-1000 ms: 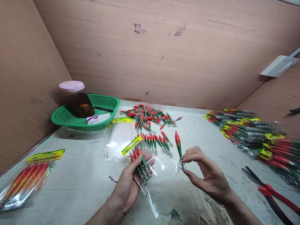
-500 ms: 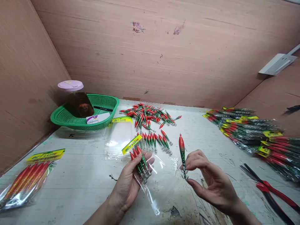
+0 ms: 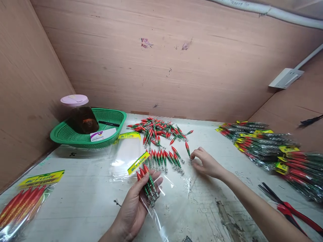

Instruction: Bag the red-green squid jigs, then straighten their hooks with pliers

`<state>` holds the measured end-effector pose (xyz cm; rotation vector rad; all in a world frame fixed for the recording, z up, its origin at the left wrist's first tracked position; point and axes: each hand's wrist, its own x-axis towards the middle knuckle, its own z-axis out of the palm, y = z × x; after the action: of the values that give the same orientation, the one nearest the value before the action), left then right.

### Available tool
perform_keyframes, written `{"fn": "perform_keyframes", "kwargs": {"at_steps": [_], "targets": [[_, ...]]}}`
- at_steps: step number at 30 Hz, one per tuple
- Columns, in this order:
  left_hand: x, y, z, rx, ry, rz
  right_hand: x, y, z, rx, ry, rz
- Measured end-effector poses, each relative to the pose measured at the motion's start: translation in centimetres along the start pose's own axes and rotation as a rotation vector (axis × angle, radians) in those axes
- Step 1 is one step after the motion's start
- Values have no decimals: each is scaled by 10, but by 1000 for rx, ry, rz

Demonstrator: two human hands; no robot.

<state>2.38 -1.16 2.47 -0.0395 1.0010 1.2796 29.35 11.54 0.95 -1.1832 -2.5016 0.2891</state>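
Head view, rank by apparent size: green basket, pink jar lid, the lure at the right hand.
1. green basket, clearly largest
2. pink jar lid
3. lure at the right hand, smallest

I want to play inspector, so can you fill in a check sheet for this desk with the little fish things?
surface: white table, scuffed and stained.
job's things: red-green lures in a heap and a row; clear bag with a yellow label.
clutter: green basket, pink-lidded jar, packed bags, red pliers.
grips: left hand holds a bunch of lures over the clear bag; right hand touches one lure at the row's end, hold unclear.
cables: white conduit to a wall box.
surroundings: brown board walls.
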Motion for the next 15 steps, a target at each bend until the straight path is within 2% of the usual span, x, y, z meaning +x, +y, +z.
{"fn": "perform_keyframes", "kwargs": {"at_steps": [10,15], "targets": [[-4,-1,-1,14,8,-66,14,-19,16,-38,-19,-37],[-2,-1,-2,17,16,-70,17,-24,20,71,35,-7]]}}
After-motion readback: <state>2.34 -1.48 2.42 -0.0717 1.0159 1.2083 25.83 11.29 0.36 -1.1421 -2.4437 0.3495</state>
